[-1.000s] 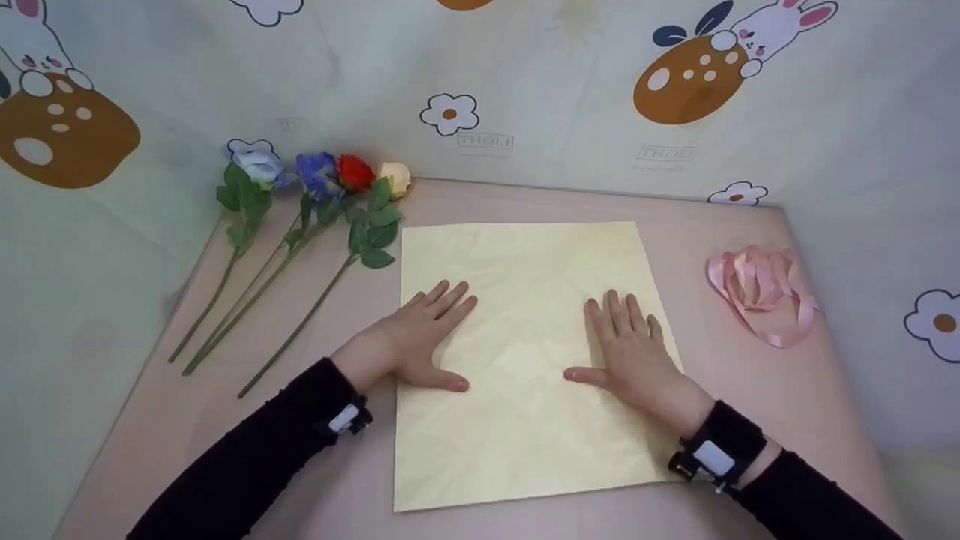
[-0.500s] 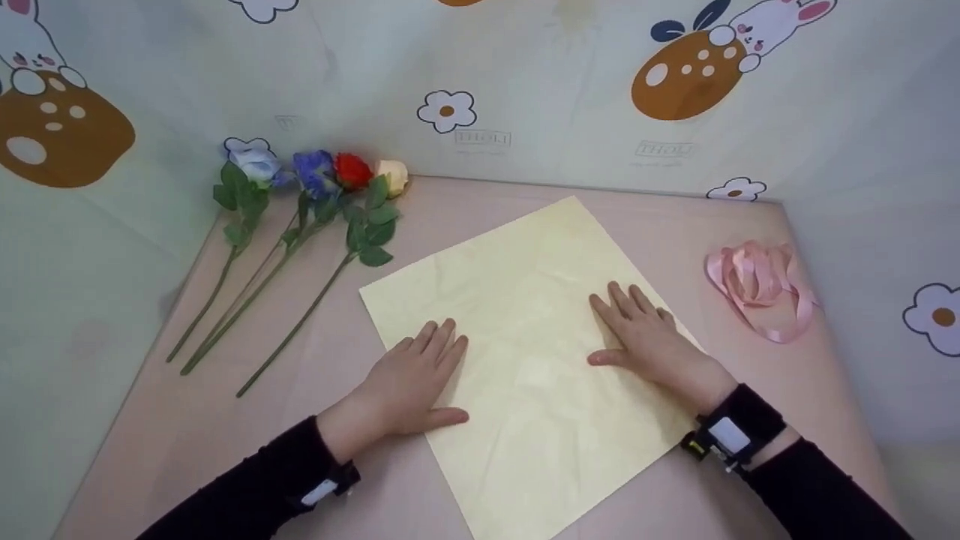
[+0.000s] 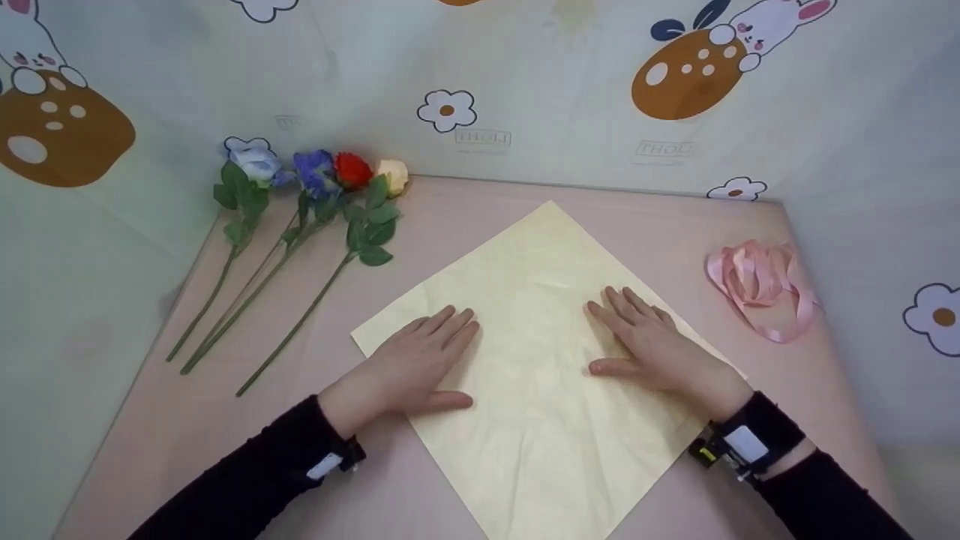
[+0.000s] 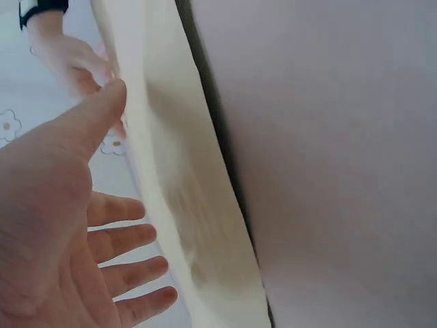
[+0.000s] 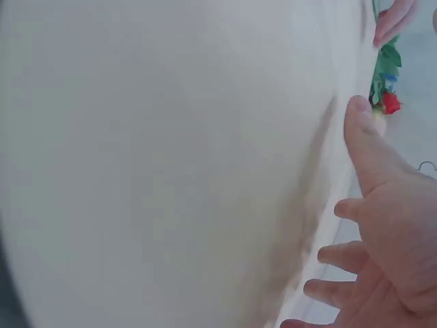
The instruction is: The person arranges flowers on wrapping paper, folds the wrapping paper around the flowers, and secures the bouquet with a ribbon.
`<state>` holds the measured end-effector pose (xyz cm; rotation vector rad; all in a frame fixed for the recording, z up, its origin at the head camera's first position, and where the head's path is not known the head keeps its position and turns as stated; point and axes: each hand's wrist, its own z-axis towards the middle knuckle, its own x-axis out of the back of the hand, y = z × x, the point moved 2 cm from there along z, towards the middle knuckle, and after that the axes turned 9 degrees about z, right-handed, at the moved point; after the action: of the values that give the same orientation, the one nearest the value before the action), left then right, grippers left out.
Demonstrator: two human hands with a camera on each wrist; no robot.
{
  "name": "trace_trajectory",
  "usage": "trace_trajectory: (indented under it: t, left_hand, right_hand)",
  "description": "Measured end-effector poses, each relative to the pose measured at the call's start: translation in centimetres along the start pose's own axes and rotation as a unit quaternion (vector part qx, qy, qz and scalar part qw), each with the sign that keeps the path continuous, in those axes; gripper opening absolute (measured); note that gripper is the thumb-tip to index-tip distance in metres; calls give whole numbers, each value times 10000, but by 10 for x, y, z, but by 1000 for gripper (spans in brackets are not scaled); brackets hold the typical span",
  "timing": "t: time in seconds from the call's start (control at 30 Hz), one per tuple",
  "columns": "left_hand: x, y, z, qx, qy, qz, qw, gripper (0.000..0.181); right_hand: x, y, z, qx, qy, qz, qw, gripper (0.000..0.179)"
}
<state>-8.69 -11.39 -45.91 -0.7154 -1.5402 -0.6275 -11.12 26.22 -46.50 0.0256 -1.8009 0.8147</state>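
A sheet of pale yellow wrapping paper (image 3: 532, 375) lies turned cornerwise on the table, one corner pointing to the back; its nearest corner is out of the head view. My left hand (image 3: 416, 364) rests on its left part with fingers straight and thumb spread. Toward the right edge, my right hand (image 3: 652, 345) touches the paper in the same way, fingers extended. In the left wrist view the paper's edge (image 4: 218, 225) stands slightly off the table, with a dark gap under it. Neither hand grips anything.
Several artificial flowers lie at the back left, among them a red rose (image 3: 352, 171) and a light blue flower (image 3: 255, 163). A loose coil of pink ribbon (image 3: 757, 281) is at the right. A patterned cloth (image 3: 540, 90) hangs behind the pink table (image 3: 285, 450).
The paper has turned counterclockwise from nearly square-on to cornerwise. My left hand has moved nearer to me, my right hand slightly to the right, both staying on the paper.
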Motion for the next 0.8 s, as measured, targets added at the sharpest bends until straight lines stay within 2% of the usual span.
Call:
trace_trajectory:
  t: [0.17,0.37,0.8]
  left_hand:
    - [-10,-17,9,105,-443,-476,9978,115]
    - [-19,-26,10,271,-799,-776,9934,125]
    - [-16,-29,-4,600,-1075,-1300,9838,132]
  right_hand:
    - [-1,-8,-8,-144,-148,-69,9998,108]
    - [-11,-7,-13,-262,-337,-110,9990,116]
    - [-24,-3,-12,-145,-251,14,9996,115]
